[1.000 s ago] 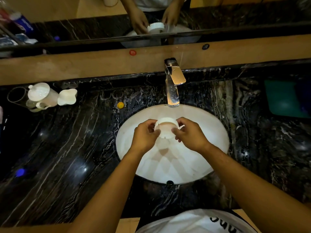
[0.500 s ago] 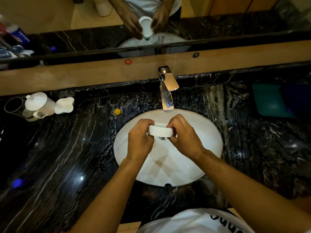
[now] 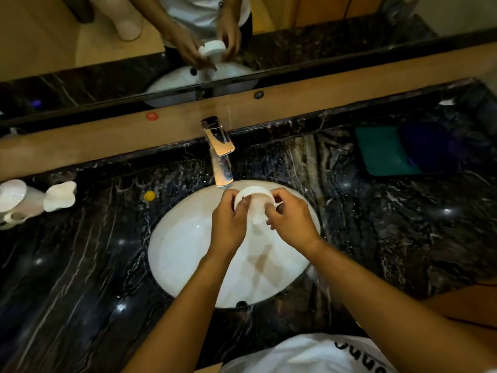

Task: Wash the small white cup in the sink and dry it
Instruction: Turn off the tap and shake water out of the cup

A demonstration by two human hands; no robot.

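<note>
As hands (image 3: 228,224) clasp, cup (image 3: 255,200) between

- The tabletop (image 3: 80,265) was dark marble with pale veins, wet-looking and speckled near the tap.
- A white oval sink (image 3: 183,246) was set into its middle.
- A chrome faucet (image 3: 219,154) stood at the sink's far edge.
- A small yellow round object (image 3: 150,195) lay just left of the sink's far rim.
- At the far left stood a white lidded pot (image 3: 16,200), with a white creamer (image 3: 59,196) just beside it.
- A teal tray (image 3: 382,152) sat at the far right, something dark lying in it.
</note>
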